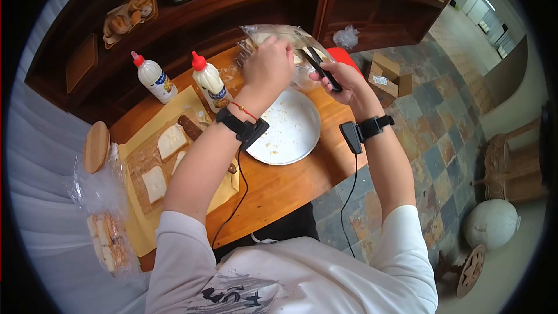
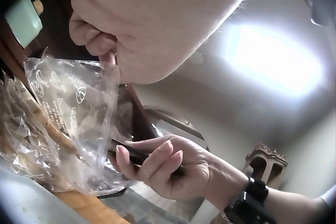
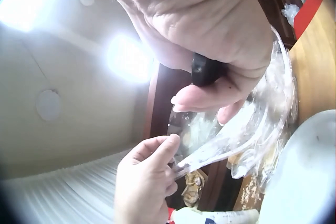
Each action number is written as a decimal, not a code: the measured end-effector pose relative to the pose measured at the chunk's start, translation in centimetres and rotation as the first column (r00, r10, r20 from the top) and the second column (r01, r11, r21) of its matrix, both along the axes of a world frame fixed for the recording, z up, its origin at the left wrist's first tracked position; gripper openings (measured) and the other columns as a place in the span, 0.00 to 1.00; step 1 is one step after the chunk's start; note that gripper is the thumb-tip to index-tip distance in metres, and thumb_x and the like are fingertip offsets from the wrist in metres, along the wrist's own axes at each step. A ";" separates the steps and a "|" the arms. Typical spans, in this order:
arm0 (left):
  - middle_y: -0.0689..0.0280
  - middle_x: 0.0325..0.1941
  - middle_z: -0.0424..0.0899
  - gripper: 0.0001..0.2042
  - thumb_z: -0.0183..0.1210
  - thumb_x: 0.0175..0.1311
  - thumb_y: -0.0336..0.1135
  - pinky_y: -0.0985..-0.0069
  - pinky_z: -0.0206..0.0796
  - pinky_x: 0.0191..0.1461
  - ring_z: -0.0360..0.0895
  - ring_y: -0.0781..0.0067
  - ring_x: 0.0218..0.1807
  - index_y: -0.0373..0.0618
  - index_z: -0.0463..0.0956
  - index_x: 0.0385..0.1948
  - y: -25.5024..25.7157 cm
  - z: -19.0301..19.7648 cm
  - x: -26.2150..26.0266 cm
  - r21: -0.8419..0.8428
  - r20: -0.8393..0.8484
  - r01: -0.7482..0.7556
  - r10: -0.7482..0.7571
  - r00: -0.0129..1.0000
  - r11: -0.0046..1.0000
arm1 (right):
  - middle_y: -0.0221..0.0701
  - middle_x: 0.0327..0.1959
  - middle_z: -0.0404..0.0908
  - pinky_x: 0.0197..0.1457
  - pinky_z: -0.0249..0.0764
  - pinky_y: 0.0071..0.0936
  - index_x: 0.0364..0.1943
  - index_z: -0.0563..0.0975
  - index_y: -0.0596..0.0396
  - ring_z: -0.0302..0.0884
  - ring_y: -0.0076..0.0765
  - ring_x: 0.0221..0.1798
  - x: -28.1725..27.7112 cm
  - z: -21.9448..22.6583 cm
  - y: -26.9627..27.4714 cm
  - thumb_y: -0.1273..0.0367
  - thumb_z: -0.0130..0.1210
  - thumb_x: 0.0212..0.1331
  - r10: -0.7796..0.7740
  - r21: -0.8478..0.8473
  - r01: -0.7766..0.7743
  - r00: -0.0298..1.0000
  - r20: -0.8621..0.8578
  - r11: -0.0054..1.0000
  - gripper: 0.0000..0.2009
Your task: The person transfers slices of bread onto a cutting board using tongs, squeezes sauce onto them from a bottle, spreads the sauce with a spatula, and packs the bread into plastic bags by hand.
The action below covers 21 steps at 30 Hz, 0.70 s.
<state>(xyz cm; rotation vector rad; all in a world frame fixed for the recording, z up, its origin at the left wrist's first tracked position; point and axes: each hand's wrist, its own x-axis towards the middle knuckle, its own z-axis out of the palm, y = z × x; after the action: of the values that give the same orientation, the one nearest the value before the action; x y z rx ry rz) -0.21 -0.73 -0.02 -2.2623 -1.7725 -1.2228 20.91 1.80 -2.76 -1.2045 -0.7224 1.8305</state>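
Currently, the left hand [image 1: 270, 65] pinches the upper edge of a transparent printed plastic bag [image 2: 79, 98] between thumb and fingers. The right hand [image 1: 344, 83] grips a pair of black tongs [image 1: 323, 71], fingers curled around the handles; the tong tips point toward the bag. Whether the tips sit inside the bag or in front of it cannot be determined.

The bag is positioned at the far side of the wooden table [image 1: 264, 195], beyond a round white tray [image 1: 290, 117] that carries scattered crumbs. Two white squeeze bottles [image 1: 210, 85] with red caps stand to the left of the tray. Further left, a wooden board [image 1: 138, 166] lies on yellow paper [image 1: 135, 227] and supports bread slices [image 1: 154, 184] with a pale topping. Bagged sliced bread [image 1: 104, 241] is located at the left, near the white curtain [image 1: 43, 209].
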 end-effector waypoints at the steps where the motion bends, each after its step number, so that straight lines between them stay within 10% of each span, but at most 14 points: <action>1: 0.59 0.40 0.85 0.07 0.63 0.65 0.40 0.57 0.77 0.44 0.85 0.48 0.42 0.48 0.84 0.35 -0.1 0.1 0.0 0.003 -0.002 0.004 -0.004 1.000 1.000 | 0.40 0.34 0.86 0.23 0.76 0.15 0.54 0.72 0.54 0.76 0.19 0.23 -0.2 0.0 0.3 0.70 0.47 0.76 0.001 -0.030 -0.001 1.000 0.006 1.000 0.08; 8: 0.52 0.45 0.87 0.22 0.66 0.63 0.54 0.58 0.77 0.48 0.86 0.50 0.45 0.43 0.83 0.44 -0.2 -0.1 -1.5 -0.230 0.156 0.030 0.007 0.988 0.973 | 0.34 0.29 0.82 0.24 0.76 0.16 0.48 0.74 0.59 0.76 0.22 0.23 -1.3 -0.7 0.9 0.71 0.51 0.74 -0.072 0.075 0.054 0.964 0.255 0.996 0.07; 13: 0.36 0.48 0.86 0.35 0.57 0.68 0.63 0.57 0.75 0.57 0.85 0.41 0.54 0.27 0.79 0.48 3.7 -3.3 -3.0 -0.392 0.200 -0.291 0.390 0.899 0.873 | 0.34 0.29 0.82 0.25 0.74 0.19 0.37 0.76 0.61 0.75 0.22 0.23 0.0 -1.1 0.5 0.72 0.52 0.70 -0.078 0.114 0.064 0.989 0.127 0.991 0.06; 21: 0.30 0.61 0.78 0.35 0.51 0.73 0.56 0.54 0.68 0.70 0.77 0.34 0.65 0.18 0.77 0.53 8.9 -6.6 -4.7 -0.612 0.482 -0.019 0.393 0.783 0.790 | 0.33 0.28 0.81 0.22 0.71 0.18 0.40 0.75 0.62 0.73 0.21 0.21 2.6 -0.1 -1.9 0.69 0.51 0.72 0.038 0.137 -0.049 0.996 0.079 0.989 0.08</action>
<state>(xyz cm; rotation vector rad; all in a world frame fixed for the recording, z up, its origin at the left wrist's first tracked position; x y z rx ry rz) -4.89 8.21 -6.61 -1.8962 -2.9077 -1.6359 23.48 -0.13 -2.90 -1.1805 -0.9106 1.7461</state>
